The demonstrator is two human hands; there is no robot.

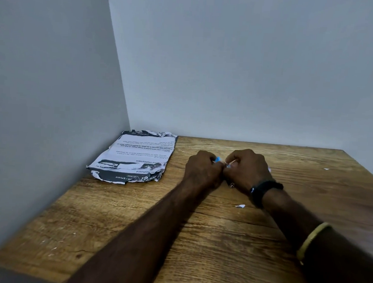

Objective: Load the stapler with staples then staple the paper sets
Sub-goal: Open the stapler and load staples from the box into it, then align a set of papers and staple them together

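Observation:
Both hands meet over the middle of the wooden table [218, 243]. My left hand [202, 168] is closed around a small blue object [217, 159], probably the staple box or the stapler; only its tip shows. My right hand [246, 167] is closed too, pinching something small and pale right beside the blue object. A bit of metal [231, 184] peeks out under my right hand. A stack of crumpled printed paper [133, 157] lies in the far left corner against the wall, apart from both hands.
Grey walls close off the table at the left and the back. Small paper scraps [240, 206] lie near my right wrist, and another scrap [326, 169] sits far right. My right arm wears a black wristband [263, 191] and a yellow bangle.

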